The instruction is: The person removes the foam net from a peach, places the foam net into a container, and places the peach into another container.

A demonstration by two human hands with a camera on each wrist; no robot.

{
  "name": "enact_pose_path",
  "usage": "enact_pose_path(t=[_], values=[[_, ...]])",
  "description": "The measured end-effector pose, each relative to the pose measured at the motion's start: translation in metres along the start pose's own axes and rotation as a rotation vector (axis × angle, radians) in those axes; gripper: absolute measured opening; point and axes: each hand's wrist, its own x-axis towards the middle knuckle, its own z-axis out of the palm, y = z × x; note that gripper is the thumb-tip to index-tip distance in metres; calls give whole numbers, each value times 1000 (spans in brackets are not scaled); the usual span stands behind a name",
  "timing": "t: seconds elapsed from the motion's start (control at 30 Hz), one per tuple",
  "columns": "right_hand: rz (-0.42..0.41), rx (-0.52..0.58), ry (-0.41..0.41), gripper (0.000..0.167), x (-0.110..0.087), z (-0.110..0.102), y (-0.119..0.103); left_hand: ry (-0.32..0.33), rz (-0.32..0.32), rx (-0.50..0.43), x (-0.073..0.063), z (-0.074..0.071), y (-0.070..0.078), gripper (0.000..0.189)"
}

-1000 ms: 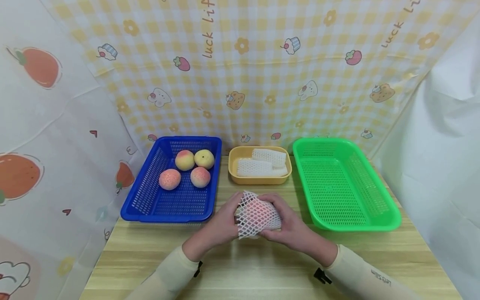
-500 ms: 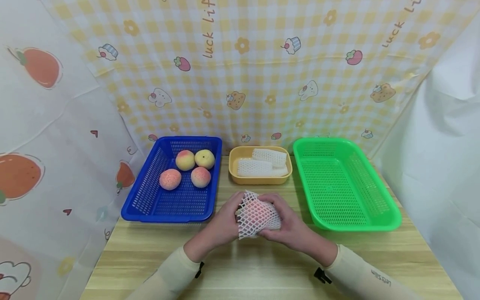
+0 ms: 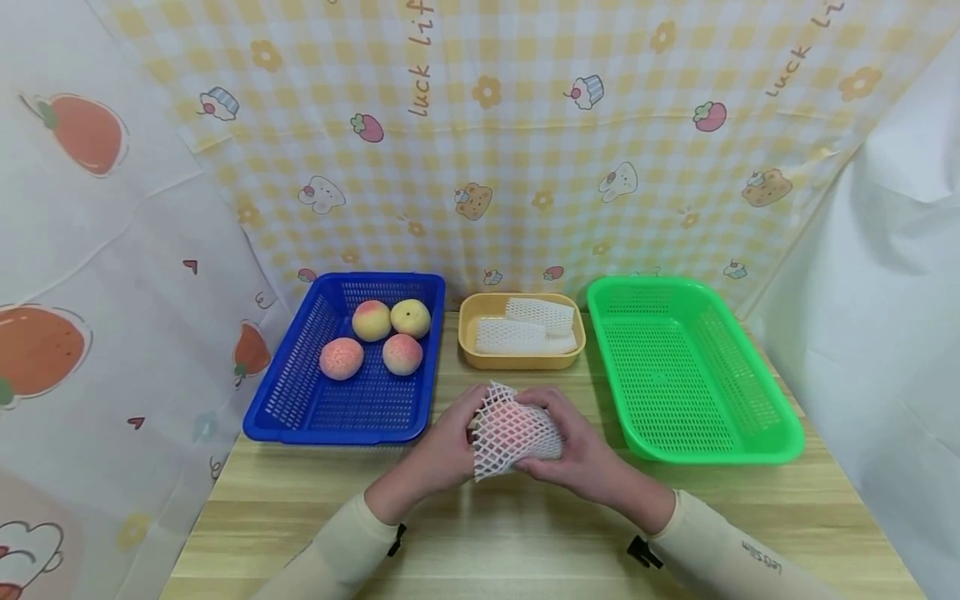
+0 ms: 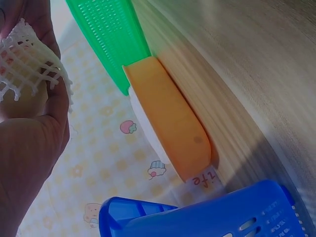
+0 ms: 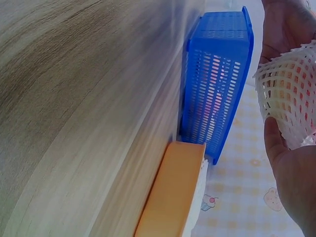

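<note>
A pink and pale yellow peach [image 3: 510,423] is inside a white foam net sleeve [image 3: 498,454], held between both hands over the near middle of the table. My left hand [image 3: 447,442] holds the peach at the sleeve's wide, open left end. From the other side my right hand [image 3: 570,446] grips the netted peach, thumb below and fingers on top. The left wrist view shows the net's loose edge [image 4: 37,81] draped over the fruit by the left thumb. In the right wrist view, the stretched mesh [image 5: 284,94] covers the peach, with the right thumb pressed on it.
A blue basket [image 3: 337,436] at left holds several peaches [image 3: 402,355]. At the back centre, a yellow tub [image 3: 521,362] contains flat foam nets [image 3: 510,336]. To the right stands a green basket [image 3: 660,375] with nothing in it. A checked cloth [image 3: 517,167] hangs behind.
The net's open end has shifted very slightly to the left. Both hands keep their hold, and the baskets and tub stay put.
</note>
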Motion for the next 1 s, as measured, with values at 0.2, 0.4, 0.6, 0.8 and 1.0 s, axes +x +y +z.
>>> enact_pose_path(t=[0.2, 0.4, 0.6, 0.8, 1.0], values=[[-42, -4, 15, 79, 0, 1, 1, 15, 1, 49, 0, -1, 0, 69], [-48, -15, 28, 75, 0, 0, 1, 20, 1, 53, -1, -1, 0, 68], [-37, -7, 39, 70, 1, 0, -3, 23, 19, 41, -2, -2, -1, 66], [-55, -4, 49, 64, 2, -2, -4, 16, 55, 26, -2, -3, -3, 65], [-63, 2, 45, 57, 4, -5, -2, -6, 70, 18, -4, -5, -2, 60]])
